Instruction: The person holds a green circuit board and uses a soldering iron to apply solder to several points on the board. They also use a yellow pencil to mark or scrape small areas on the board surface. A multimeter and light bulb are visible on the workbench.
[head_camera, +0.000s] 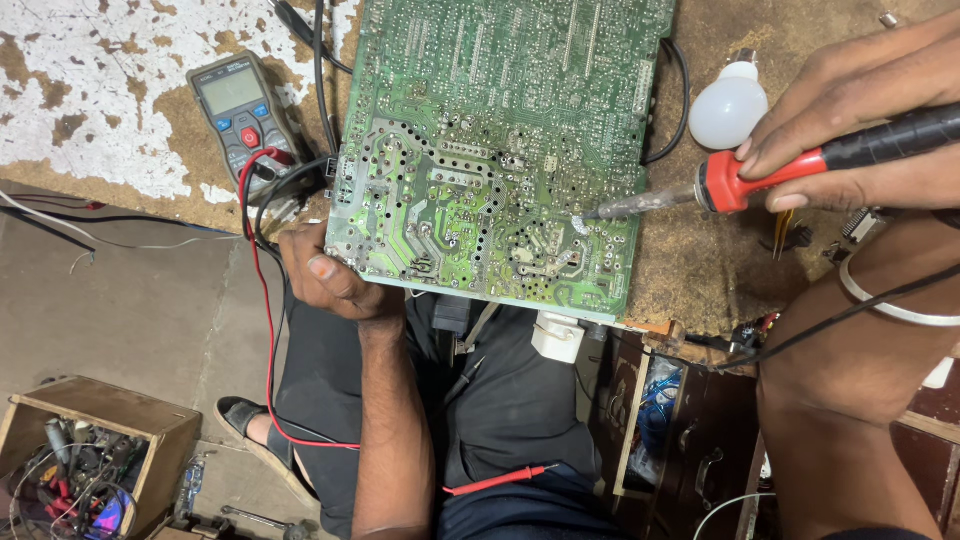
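Right hand (860, 130) at upper right pinches a red-black soldering iron (800, 165), tip touching the green circuit board (490, 140) at centre. Left hand (325, 275) fingers clamp the board's lower-left corner. Wooden box (100, 440), lower left, holds tangled wires and tools.

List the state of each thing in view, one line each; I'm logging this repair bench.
Circuit board: solder side up, near edge overhanging the bench.
Soldering iron: tip touching the board.
Right hand: gripping the iron's handle.
Left hand: holding the board's near corner.
Multimeter: flat on the bench, leads plugged in, display blank.
Light bulb: lying unlit.
Wooden box: open, holding tools and wires.
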